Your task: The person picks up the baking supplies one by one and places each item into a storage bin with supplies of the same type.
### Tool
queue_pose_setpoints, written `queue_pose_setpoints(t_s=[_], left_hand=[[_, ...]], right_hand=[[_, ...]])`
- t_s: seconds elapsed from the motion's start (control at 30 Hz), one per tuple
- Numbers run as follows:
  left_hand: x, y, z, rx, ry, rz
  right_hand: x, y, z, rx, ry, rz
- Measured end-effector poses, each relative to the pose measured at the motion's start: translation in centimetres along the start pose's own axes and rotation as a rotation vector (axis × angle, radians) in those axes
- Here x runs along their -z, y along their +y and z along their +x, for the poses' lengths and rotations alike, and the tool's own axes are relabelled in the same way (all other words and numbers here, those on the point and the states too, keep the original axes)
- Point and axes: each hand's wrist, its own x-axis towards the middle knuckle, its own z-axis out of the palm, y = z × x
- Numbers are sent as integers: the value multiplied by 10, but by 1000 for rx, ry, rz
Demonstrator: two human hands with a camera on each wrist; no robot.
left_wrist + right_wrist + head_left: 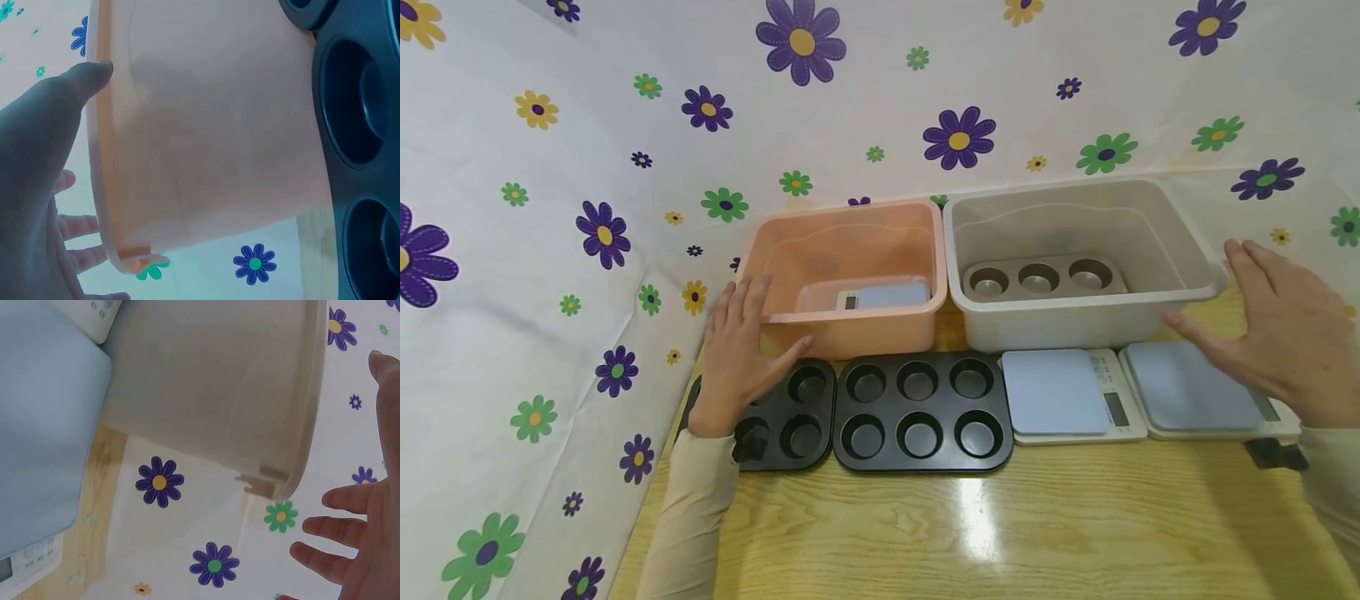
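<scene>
My left hand [737, 358] is at the left front corner of a peach plastic bin [850, 335], its fingers extended and thumb spread. In the left wrist view its thumb [94, 76] overlaps the bin's rim, fingertips right at the corner. Inside that bin lies a kitchen scale [891, 295]. My right hand [1288, 346], fingers straight and thumb apart, hovers by the right side of a grey-beige bin [1063, 323]; the right wrist view shows a gap between them. A brown muffin pan [1063, 289] with three visible cups lies in the grey-beige bin.
Before the bins, two black muffin pans [891, 408] lie side by side, the left one partly behind my left hand. To their right are two kitchen scales [1052, 392] with pale blue tops. Flower-printed cloth [865, 108] rises behind the wooden table [850, 533].
</scene>
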Motion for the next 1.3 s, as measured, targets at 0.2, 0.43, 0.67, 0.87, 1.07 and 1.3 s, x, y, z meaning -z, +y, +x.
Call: queue_pose_setpoints(t_s=[0.2, 0.43, 0.67, 0.87, 1.07, 1.3], left_hand=[[-1, -8, -6, 43, -6, -2], [0, -18, -8, 73, 5, -27], [5, -31, -11, 171, 7, -106], [4, -40, -16, 231, -2, -119], [2, -45, -19, 228, 23, -123], [-7, -50, -21, 187, 72, -142]], right_hand=[[4, 14, -8, -73, -40, 32], [-2, 31, -19, -122, -4, 102], [-17, 49, -30, -182, -72, 151], [-31, 71, -45, -239, -81, 230], [-39, 86, -55, -267, -113, 259], [-43, 89, -60, -299, -118, 277]])
